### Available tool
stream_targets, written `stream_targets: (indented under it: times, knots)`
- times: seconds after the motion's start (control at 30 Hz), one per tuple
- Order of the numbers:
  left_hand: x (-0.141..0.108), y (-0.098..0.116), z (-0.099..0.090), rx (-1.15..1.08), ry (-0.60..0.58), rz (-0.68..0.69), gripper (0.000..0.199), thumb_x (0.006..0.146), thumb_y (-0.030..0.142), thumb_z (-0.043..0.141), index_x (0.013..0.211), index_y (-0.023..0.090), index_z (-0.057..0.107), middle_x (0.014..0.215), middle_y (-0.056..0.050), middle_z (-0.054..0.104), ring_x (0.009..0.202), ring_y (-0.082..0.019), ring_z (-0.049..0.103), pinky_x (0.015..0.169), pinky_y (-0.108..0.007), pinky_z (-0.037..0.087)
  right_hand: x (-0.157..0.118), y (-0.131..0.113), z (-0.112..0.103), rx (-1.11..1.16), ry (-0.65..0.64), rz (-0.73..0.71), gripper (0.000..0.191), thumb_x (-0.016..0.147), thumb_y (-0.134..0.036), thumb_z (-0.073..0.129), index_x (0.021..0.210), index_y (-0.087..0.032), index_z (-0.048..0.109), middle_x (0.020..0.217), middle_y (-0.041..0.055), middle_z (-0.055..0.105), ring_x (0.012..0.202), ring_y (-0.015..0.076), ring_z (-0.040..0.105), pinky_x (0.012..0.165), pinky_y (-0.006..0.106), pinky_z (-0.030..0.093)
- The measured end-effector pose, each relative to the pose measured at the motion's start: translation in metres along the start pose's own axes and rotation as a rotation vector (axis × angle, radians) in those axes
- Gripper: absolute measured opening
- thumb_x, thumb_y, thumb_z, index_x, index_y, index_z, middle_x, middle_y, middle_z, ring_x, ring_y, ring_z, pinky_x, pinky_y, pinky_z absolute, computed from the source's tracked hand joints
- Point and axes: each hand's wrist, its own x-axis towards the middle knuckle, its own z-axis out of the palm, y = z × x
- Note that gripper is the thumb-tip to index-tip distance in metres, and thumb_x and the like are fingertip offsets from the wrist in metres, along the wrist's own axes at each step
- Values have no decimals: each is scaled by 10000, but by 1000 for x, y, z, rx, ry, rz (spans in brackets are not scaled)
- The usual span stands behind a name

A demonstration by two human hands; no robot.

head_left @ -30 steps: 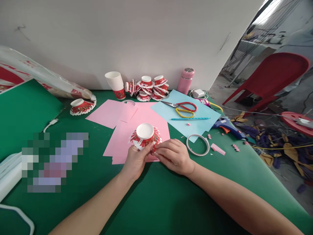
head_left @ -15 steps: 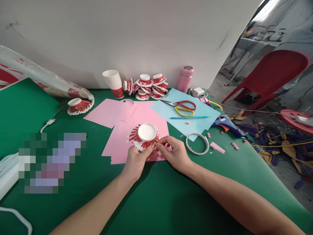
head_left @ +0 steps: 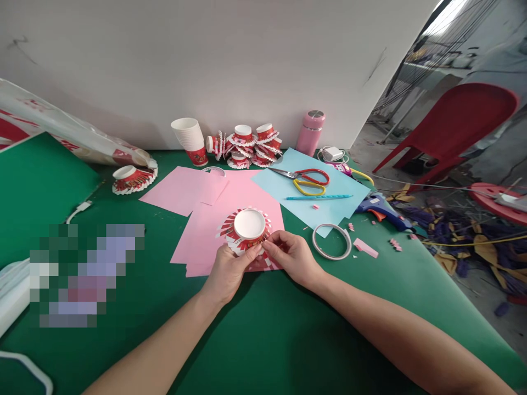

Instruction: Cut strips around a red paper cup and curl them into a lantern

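A red-and-white paper cup [head_left: 249,224] with its side cut into fanned strips sits bottom up over pink paper [head_left: 201,236]. My left hand [head_left: 230,269] grips its near left edge, thumb on top. On the near right side, my right hand [head_left: 291,255] pinches the strips between thumb and fingertips, close to the left thumb. The fingertips partly hide the strips they hold. Blue paper [head_left: 341,206] lies to the right, bearing scissors [head_left: 308,181] and a blue pen [head_left: 320,197]. A roll of tape [head_left: 331,241] is right of my right hand.
Stacked cups [head_left: 190,140], a pile of cut cups [head_left: 251,147] and a pink bottle [head_left: 312,133] stand along the wall. One cut cup [head_left: 134,180] sits at left. A blue glue gun [head_left: 382,211] and pink scraps [head_left: 365,247] lie right on the green table [head_left: 247,340].
The cup has turned and shifted slightly between my hands. Both hands keep nearly the same place and grip, and the view has moved a little.
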Motion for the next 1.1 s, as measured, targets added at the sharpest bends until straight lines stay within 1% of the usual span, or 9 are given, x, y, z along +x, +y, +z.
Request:
stream_targets:
  times: [0.1,0.17,0.37,0.47,0.53,0.63,0.73,0.93,1.1]
  knots:
    - [1,2,1,-43,-24,-33,232,617,248,771,820,147,722,858,-77,721,832,-197,643,774,-316,512,1,1,-1,60,-66,-13,248,793,-400,550,718,-164,563,647,9,612,570,109,549,517,224,444]
    - [2,3,1,-62,-28,-54,254,606,241,776,834,145,719,856,-77,719,824,-193,641,772,-317,510,1,0,-1,75,-81,-28,248,795,-402,542,715,-168,559,650,10,615,582,114,558,531,230,452]
    - [4,6,1,-110,-52,-89,213,628,272,763,785,133,722,786,-64,711,706,-139,612,695,-269,496,0,0,1,78,10,2,251,768,-403,548,671,-174,517,586,-6,547,513,95,468,459,213,376]
    - [2,7,0,-110,-61,-102,267,653,353,737,764,110,726,741,-85,704,662,-147,605,658,-281,490,2,1,1,129,84,42,287,738,-447,572,660,-180,501,532,-36,484,467,83,407,431,208,342]
    - [1,7,-1,-79,-76,-101,268,648,345,742,773,108,727,748,-90,704,673,-153,609,669,-288,489,3,2,0,167,110,67,316,722,-476,583,646,-183,492,511,-47,461,447,78,385,426,209,333]
    - [0,4,0,2,-77,-91,229,637,292,755,783,119,727,748,-76,702,704,-156,616,708,-293,487,5,2,0,202,119,84,336,712,-490,588,626,-181,488,517,-44,464,453,75,381,440,212,329]
    - [-1,1,0,41,-68,-56,233,656,291,739,831,137,727,766,-66,702,727,-158,616,718,-297,486,5,2,0,204,113,79,338,702,-486,600,614,-179,489,521,-45,460,463,71,370,444,207,316]
    - [-1,-1,0,47,-45,-29,203,666,280,731,811,138,723,709,-44,674,674,-136,585,669,-277,473,4,1,2,255,75,101,343,683,-490,615,619,-182,478,504,-49,457,454,73,373,432,208,315]
    - [-1,-3,0,23,-24,-18,173,666,273,730,785,148,721,711,-31,672,662,-116,567,664,-259,453,4,1,2,275,78,107,322,687,-460,618,619,-176,484,510,-50,455,457,69,368,444,210,311]
